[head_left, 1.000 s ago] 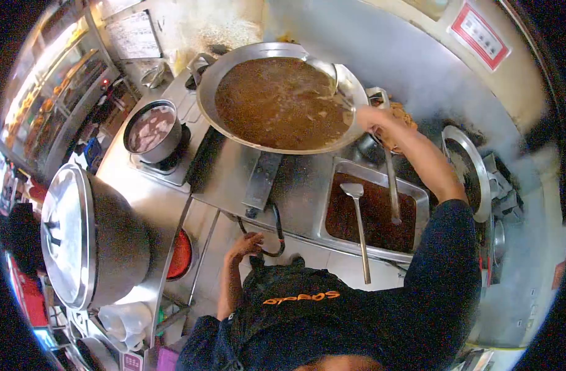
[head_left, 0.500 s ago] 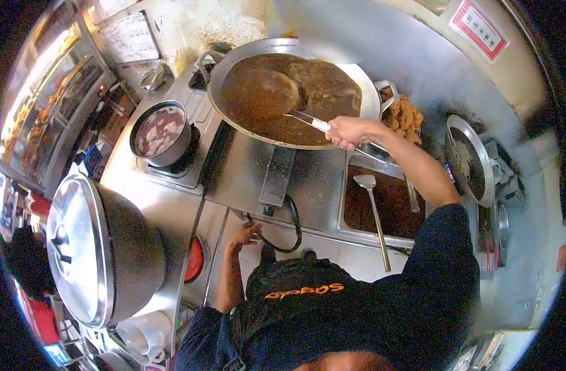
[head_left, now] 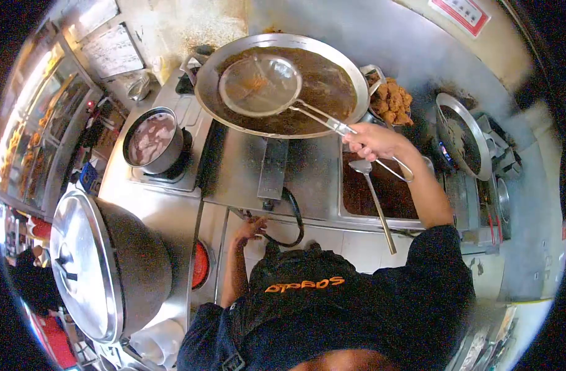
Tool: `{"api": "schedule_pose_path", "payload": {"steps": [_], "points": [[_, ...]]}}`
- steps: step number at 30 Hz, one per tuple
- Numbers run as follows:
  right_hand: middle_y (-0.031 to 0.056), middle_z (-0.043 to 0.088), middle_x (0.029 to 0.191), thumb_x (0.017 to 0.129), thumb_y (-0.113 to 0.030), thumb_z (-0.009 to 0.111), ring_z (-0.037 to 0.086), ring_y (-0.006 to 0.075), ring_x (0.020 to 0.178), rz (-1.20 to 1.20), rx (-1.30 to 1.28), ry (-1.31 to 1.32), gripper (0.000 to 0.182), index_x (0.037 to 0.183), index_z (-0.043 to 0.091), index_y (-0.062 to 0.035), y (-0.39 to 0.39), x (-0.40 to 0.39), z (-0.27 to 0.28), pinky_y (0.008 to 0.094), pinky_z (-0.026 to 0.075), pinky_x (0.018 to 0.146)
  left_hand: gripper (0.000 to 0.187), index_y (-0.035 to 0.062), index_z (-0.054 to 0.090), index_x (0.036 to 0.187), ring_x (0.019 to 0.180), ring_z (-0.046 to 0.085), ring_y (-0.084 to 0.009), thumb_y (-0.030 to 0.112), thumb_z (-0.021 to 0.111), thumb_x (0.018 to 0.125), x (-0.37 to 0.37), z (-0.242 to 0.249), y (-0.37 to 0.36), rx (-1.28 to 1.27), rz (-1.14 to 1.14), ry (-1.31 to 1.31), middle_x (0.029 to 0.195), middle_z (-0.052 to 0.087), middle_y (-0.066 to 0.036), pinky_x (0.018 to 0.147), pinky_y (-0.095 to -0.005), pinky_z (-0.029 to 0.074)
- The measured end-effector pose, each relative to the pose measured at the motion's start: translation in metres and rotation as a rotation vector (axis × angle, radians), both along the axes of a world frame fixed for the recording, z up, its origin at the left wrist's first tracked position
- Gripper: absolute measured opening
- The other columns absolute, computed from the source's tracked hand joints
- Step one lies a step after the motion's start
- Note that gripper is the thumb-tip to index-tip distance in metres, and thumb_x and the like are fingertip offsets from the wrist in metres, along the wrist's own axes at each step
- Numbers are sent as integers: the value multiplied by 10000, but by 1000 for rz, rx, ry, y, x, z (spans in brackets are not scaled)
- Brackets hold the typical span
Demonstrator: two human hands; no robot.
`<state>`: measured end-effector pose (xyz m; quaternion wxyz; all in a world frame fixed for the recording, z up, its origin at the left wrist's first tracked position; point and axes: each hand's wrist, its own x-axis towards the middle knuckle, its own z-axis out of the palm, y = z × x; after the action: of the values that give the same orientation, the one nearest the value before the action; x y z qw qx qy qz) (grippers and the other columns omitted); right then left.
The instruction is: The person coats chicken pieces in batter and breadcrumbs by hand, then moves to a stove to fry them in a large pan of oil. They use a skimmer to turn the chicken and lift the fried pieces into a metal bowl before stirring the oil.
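My right hand [head_left: 377,141] is closed around the wire handle of a round mesh skimmer [head_left: 243,99]. The skimmer's mesh hovers over the dark oil in a wide wok [head_left: 204,108], with a few brown crumbs lying in it. Low at the stove's front edge is my left hand [head_left: 251,229], its fingers loosely bent and apart, beside a black hose [head_left: 300,216]. Fried brown pieces [head_left: 391,102] are heaped in a container just right of the wok.
A pot of pinkish liquid with pale pieces [head_left: 153,139] sits on a burner at left. Nearer stands a large lidded stockpot [head_left: 141,260]. A long-handled spatula [head_left: 375,204] rests across a pan of dark liquid [head_left: 360,195]. Another wok [head_left: 484,145] is at right.
The skimmer has come up out of the oil, its mesh now showing with crumbs. My right hand has moved slightly right and towards me. My left hand stays near the hose.
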<state>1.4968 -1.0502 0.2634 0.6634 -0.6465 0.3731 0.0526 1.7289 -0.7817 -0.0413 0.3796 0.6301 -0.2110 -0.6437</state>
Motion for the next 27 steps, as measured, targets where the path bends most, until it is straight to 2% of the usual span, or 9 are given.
{"api": "schedule_pose_path", "payload": {"steps": [2,6,9,14,16,17,20,22,27], "points": [[-60,360,591,889,-206,380,302,7,397,-41,-24,-17,143,876,427,-72,-9,-11,3,158,249,318,420,89,526,1015,708,555,-154,438,516,782,-3,4,0,24,-7,-25,898,570,-70,613,-315,463],[-28,386,557,864,-141,389,371,64,373,-93,-561,174,126,908,449,-39,-51,-25,-2,221,332,311,432,85,521,1018,715,560,-151,442,525,775,-6,-3,2,-54,-16,1,905,570,-61,606,-317,461],[101,534,604,759,-102,469,523,231,466,61,-1282,569,198,913,494,19,-102,-34,-13,358,441,439,438,81,521,1009,710,561,-147,446,536,766,-11,-1,7,-71,30,-2,895,572,-55,596,-303,455],[152,571,588,669,-81,532,582,311,562,-30,-1931,369,228,855,555,48,-151,-35,-37,420,467,558,446,63,537,967,655,548,-137,449,563,745,-12,-18,8,-45,94,8,830,577,-43,529,-272,441],[147,557,536,642,-29,510,572,304,519,182,-1293,870,145,752,589,23,-156,-25,-36,407,462,512,440,53,538,961,658,544,-138,439,562,749,-12,-20,12,-69,107,40,832,573,-48,521,-272,445],[147,557,536,642,-29,510,572,304,519,192,-1297,874,145,752,589,23,-153,-20,-32,407,462,512,435,44,538,955,661,541,-140,428,561,752,-15,-21,14,-88,95,71,833,570,-52,513,-272,450],[56,457,446,711,-56,447,481,147,389,416,-681,526,137,577,471,-38,-129,3,-14,280,361,341,421,31,534,955,675,541,-151,406,545,767,-17,-25,12,-1,117,6,840,567,-68,533,-285,469],[-13,378,458,763,-69,403,400,81,365,589,-708,518,179,584,411,-80,-121,18,-19,234,315,323,416,31,533,958,692,547,-162,401,545,766,-16,-26,16,-10,115,22,849,568,-76,545,-293,474],[-43,340,509,839,-99,335,344,55,360,443,-343,325,157,696,389,-64,-103,50,-32,205,285,320,389,39,529,966,737,565,-174,378,535,775,-11,-21,22,-44,137,94,871,571,-77,591,-296,479]]}}
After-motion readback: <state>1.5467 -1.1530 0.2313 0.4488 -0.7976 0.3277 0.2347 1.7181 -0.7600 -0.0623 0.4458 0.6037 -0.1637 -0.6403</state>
